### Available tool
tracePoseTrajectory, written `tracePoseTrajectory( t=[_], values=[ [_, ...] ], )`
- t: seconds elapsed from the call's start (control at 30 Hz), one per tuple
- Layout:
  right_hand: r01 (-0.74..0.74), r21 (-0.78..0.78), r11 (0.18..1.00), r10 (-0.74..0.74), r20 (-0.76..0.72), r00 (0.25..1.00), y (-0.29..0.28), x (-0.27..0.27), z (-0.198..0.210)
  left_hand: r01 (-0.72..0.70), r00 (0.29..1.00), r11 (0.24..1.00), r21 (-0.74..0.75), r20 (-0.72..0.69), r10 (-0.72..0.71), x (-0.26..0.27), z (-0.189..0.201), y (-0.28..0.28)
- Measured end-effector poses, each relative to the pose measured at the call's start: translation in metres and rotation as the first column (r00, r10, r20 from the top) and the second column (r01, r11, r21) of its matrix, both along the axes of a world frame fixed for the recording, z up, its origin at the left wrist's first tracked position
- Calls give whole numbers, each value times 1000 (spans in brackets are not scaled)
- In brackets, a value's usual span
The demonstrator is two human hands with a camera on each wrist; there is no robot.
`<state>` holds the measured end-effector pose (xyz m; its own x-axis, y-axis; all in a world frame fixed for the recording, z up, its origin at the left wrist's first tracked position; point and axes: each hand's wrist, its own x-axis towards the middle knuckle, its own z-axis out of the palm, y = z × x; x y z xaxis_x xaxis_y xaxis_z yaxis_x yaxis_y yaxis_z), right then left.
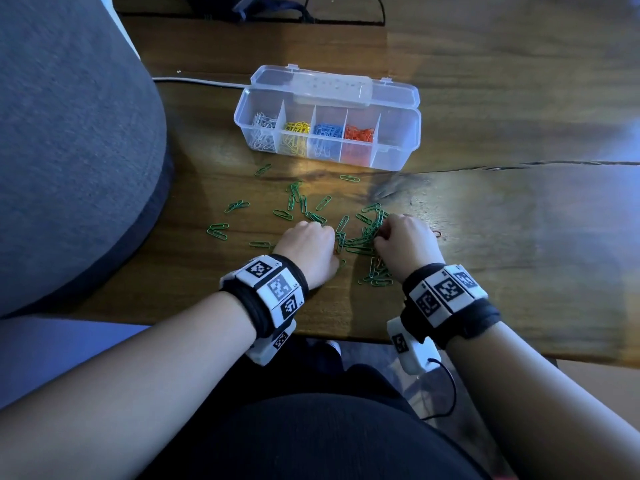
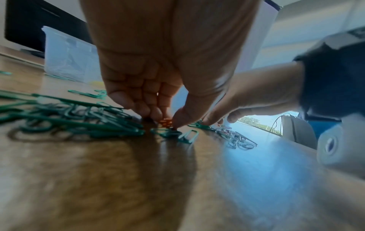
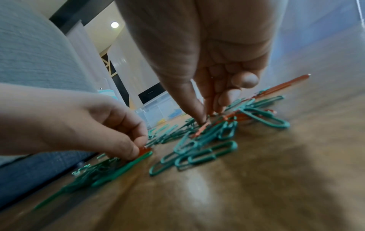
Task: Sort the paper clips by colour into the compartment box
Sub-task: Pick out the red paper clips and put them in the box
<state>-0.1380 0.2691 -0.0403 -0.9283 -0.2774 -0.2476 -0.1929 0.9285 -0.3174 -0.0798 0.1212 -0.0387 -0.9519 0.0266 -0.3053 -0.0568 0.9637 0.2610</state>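
A clear compartment box [image 1: 398, 140] stands open on the wooden table, holding white, yellow, blue and orange clips in separate compartments; its right end compartment shows nothing. Green paper clips [image 1: 304, 206] lie scattered in front of it, heaped between my hands. My left hand [image 1: 335, 249] is curled down on the table, and in the left wrist view its thumb and fingertips [image 2: 156, 112] pinch an orange clip [image 2: 166, 122]. My right hand [image 1: 376, 237] reaches into the heap, thumb and fingers closing on another orange clip [image 3: 202, 129] among green ones [image 3: 205, 153].
A grey upholstered seat [image 1: 69, 150] crowds the table's left side. A white power strip [image 1: 332, 86] and its cable [image 1: 201, 81] lie behind the box lid. One more orange clip [image 1: 437, 233] lies just right of my right hand. The table's front edge [image 1: 346, 337] runs under my wrists.
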Motion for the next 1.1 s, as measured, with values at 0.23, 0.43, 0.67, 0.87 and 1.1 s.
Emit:
tracePoseTrajectory(
  t=[0.23,0.43,0.67,0.87,1.1],
  values=[
    [17,86,996,-24,80,997,-15,-1,19,33,999,998,-55,-19,-34,2,7,11],
    [48,75,996,-60,160,985,-19,0,25,5,991,1000,-13,132,-3,-3,6,19],
    [93,62,994,-102,159,982,-23,-3,25,84,991,996,-14,109,-82,0,4,15],
    [93,76,993,-106,186,977,-17,-5,17,115,993,993,35,22,-116,3,0,8],
    [83,-23,996,-77,190,979,-3,-8,13,-172,985,919,354,46,166,-6,3,-10]
  ],
)
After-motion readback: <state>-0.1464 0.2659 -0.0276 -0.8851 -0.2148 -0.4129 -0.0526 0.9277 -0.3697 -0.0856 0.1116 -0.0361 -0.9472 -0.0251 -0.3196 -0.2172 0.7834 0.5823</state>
